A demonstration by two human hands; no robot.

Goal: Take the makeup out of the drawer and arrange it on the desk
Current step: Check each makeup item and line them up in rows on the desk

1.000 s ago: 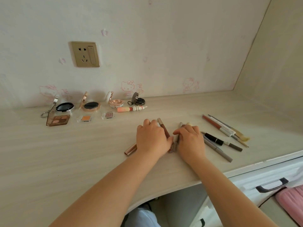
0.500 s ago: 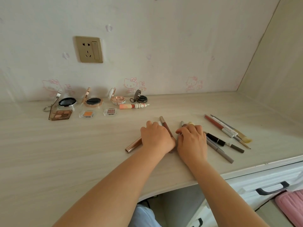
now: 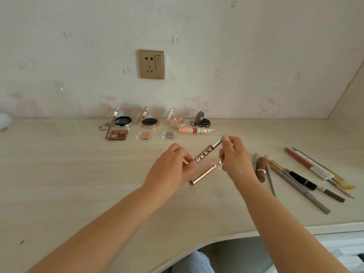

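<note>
Forearms are reaching in from the near edge of the pale wood-grain desk (image 3: 59, 184), converging above its middle. The left hand (image 3: 169, 172) is pinching the lower end of a brown lettered makeup tube (image 3: 204, 154) between curled fingers, while the right hand (image 3: 234, 156) is pinching the tube's silver upper end at the fingertips; the tube is slanting up to the right, lifted off the surface. The right hand is also gripping one end of a rose-gold tube (image 3: 204, 173), which is angling down to the left beneath the first; whether its lower end is touching the desk cannot be told.

To the right, a loose group of slender items is lying on the desk: a short brown lipstick (image 3: 261, 169), grey pencils (image 3: 301, 189), a black-capped liner (image 3: 307, 182), a red-and-white pencil (image 3: 307, 163) and a yellow-tipped brush (image 3: 342, 183), several of them overlapping.

Farther back, three small eyeshadow pans are sitting in a row: a brown palette (image 3: 117, 134), an orange pan (image 3: 143, 135) and a mauve pan (image 3: 169, 134). A pink-and-white decorated tube (image 3: 195, 130) is lying just right of them. Behind, four open compacts (image 3: 148, 122) are standing along the wall, lids raised. Above them, a gold wall socket (image 3: 151, 64) is sitting in cartoon-cat wallpaper (image 3: 192, 105).
</note>
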